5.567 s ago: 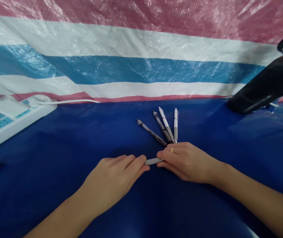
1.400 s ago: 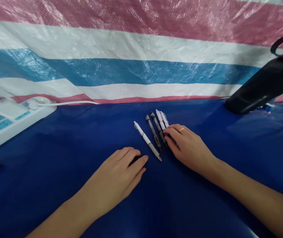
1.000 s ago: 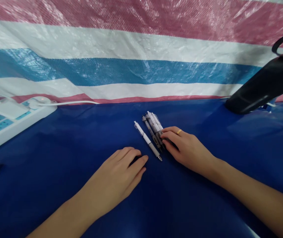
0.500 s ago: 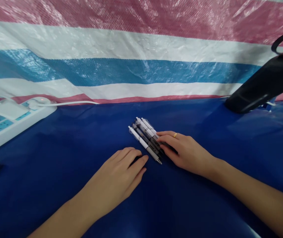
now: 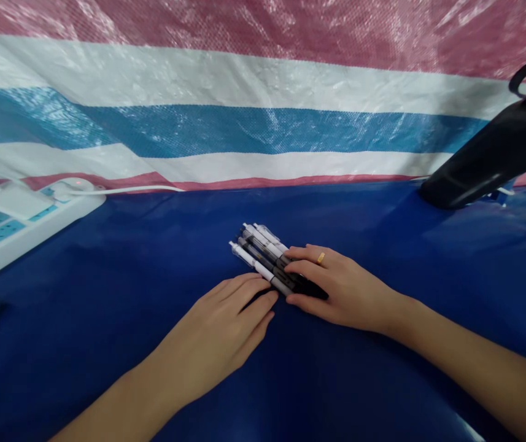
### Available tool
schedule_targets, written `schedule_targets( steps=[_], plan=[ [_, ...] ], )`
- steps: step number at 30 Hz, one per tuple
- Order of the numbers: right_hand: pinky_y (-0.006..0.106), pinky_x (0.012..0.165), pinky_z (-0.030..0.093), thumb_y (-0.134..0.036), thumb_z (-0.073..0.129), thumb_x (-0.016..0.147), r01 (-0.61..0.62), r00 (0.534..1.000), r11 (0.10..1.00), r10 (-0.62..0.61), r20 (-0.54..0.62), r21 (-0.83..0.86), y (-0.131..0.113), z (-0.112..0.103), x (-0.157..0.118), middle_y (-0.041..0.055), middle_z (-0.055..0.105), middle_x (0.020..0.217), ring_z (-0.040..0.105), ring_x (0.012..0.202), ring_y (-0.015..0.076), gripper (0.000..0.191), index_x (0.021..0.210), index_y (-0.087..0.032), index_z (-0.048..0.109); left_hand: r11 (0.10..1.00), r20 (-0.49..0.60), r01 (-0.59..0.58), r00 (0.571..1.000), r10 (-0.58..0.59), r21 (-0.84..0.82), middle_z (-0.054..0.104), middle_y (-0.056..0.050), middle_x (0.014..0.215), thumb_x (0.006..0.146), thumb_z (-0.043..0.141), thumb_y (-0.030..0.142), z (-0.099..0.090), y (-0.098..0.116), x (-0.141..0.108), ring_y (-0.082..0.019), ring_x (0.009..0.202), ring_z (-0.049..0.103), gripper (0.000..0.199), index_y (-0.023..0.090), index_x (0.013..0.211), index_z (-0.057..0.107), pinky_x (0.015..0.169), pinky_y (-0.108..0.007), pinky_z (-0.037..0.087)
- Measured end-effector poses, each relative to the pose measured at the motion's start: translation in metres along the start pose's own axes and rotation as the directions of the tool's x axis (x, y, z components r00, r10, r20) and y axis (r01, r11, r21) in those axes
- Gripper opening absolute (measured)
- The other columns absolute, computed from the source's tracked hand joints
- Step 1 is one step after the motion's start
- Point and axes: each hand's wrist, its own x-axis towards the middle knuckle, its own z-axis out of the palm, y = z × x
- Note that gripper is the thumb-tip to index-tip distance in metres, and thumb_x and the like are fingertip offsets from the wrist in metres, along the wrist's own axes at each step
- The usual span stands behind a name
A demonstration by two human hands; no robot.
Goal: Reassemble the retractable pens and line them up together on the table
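Observation:
Several click pens (image 5: 263,248) lie side by side at a slant on the blue table, white and dark barrels together, clips toward the far left. My right hand (image 5: 336,285), with a gold ring, is around their near ends. Its thumb is at the tips and its fingers reach along the far side. That grip hides the pen tips. My left hand (image 5: 232,322) rests palm down beside the nearest white pen, its fingers slightly bent and apart. Its fingertips are at that pen's grey lower part; whether they press on it I cannot tell.
A white power strip (image 5: 72,209) with a plugged-in white adapter and cable stands at the left. A black bottle (image 5: 483,153) with a loop handle is at the back right. Behind the blue table (image 5: 359,215) hangs a striped plastic sheet (image 5: 263,129).
My right hand has closed around the pens' near ends. The pens have shifted left and slightly nearer, against my left fingertips. My left hand has hardly moved.

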Motion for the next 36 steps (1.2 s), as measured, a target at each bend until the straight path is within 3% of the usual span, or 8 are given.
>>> schedule_targets(
  steps=[13,25,36],
  plan=[
    [0.04,0.098,0.039,-0.029,0.057,0.082,0.016,0.999,1.0,-0.016,0.027,0.023,-0.0032,-0.0021,0.0,0.0098,0.051,0.123,0.049,0.113,0.0208,0.033,0.113,-0.018,0.053,0.999,0.023,-0.014,1.0,0.015,-0.041,0.055,-0.007,0.111,0.088,0.044,0.018,-0.0011,-0.0003,0.0006,-0.02,0.105,0.051,0.028,0.019,0.114,0.055,0.089,-0.038,0.047],
    [0.04,0.1,0.036,-0.029,0.055,0.083,0.055,0.996,0.998,-0.056,0.072,0.013,-0.001,-0.0028,-0.0007,0.0109,0.049,0.125,0.046,0.115,0.0206,0.033,0.114,-0.017,0.053,0.995,-0.069,0.047,0.997,-0.041,0.088,0.058,-0.007,0.102,0.087,0.044,0.018,-0.0005,-0.0058,0.0008,-0.021,0.096,0.054,0.024,0.018,0.105,0.059,0.083,-0.04,0.047],
    [0.042,0.102,0.035,-0.022,0.054,0.079,0.093,0.994,0.995,-0.091,0.063,-0.031,0.0005,-0.0038,0.0001,0.01,0.05,0.124,0.047,0.115,0.0209,0.032,0.111,-0.017,0.053,0.99,-0.068,0.065,0.996,-0.057,0.123,0.06,-0.006,0.095,0.087,0.043,0.021,-0.0016,-0.006,0.0009,-0.021,0.092,0.056,0.023,0.018,0.102,0.06,0.081,-0.039,0.047]
  ],
)
